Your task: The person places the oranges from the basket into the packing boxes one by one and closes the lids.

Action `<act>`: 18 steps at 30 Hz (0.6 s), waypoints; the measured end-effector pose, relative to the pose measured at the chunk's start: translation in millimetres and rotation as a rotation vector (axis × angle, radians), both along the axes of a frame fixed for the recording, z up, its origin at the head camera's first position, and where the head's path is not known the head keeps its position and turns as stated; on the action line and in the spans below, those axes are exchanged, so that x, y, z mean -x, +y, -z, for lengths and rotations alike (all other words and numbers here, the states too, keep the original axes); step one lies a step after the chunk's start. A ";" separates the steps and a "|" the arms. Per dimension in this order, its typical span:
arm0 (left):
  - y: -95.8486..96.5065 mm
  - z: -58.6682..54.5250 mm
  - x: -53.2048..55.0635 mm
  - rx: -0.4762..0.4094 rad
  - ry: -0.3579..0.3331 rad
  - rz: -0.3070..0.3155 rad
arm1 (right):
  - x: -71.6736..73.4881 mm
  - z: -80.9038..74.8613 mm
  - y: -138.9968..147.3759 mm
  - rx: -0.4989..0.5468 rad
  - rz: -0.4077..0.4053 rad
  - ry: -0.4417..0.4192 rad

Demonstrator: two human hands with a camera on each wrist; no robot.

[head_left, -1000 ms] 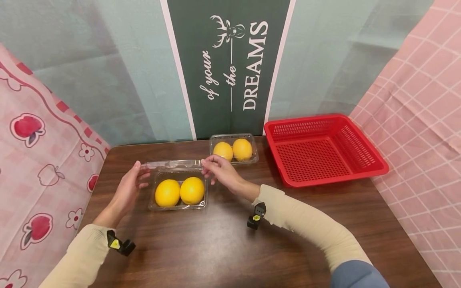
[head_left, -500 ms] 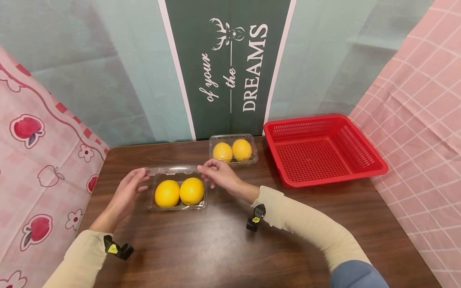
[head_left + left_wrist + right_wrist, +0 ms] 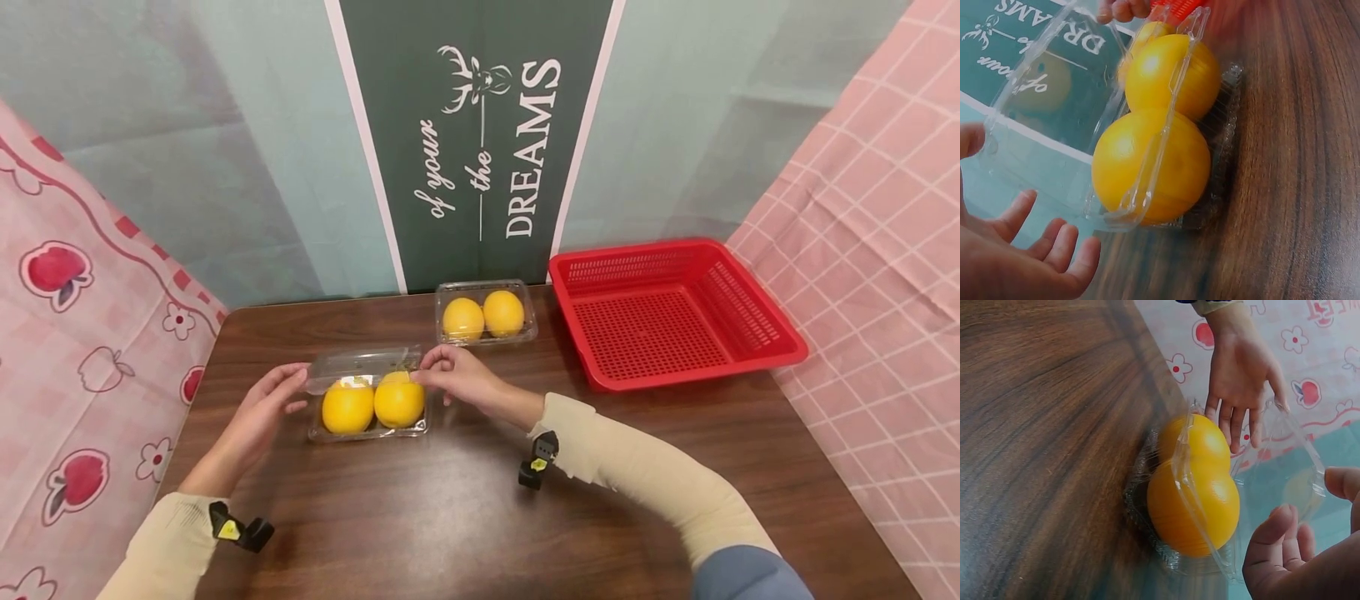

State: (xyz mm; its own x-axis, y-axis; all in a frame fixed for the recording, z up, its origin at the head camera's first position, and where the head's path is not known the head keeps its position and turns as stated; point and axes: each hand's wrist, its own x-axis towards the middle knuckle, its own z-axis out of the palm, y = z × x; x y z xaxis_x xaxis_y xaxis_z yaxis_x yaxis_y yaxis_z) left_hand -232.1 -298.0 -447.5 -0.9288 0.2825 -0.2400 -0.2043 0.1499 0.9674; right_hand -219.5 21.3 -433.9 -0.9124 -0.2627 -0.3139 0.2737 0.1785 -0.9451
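In the head view a clear plastic clamshell (image 3: 367, 362) holds two yellow, orange-like fruits (image 3: 348, 408) (image 3: 399, 400), its lid hinged partway down over them. My left hand (image 3: 264, 408) is at the lid's left corner, thumb touching it and fingers mostly straight, as the right wrist view also shows. At the opposite corner, my right hand (image 3: 468, 379) holds the lid with thumb and curled fingers; the right wrist view puts the thumb (image 3: 1340, 482) at the lid's edge. Whether its fingertips press the inner or outer side I cannot tell.
Behind my right hand a second clear clamshell (image 3: 487, 333) holds two similar yellow fruits. A red perforated plastic basket (image 3: 588, 354) stands at the back right of the brown wooden table (image 3: 465, 517). Printed cloths hang behind and on both sides.
The clamshell lid has come down and forward from nearly upright to lean over the fruits. Both hands have moved slightly towards me with it. The second clamshell and the basket have stayed put.
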 end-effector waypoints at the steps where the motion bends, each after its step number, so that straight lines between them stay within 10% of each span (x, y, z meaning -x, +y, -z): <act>1: -1.6 0.4 1.2 0.006 -0.001 0.012 | 0.0 -0.1 -0.9 -0.003 -0.002 -0.005; 18: -20.8 26.2 -1.1 -0.041 -0.056 0.157 | -7.8 19.0 -2.8 -0.096 0.012 -0.030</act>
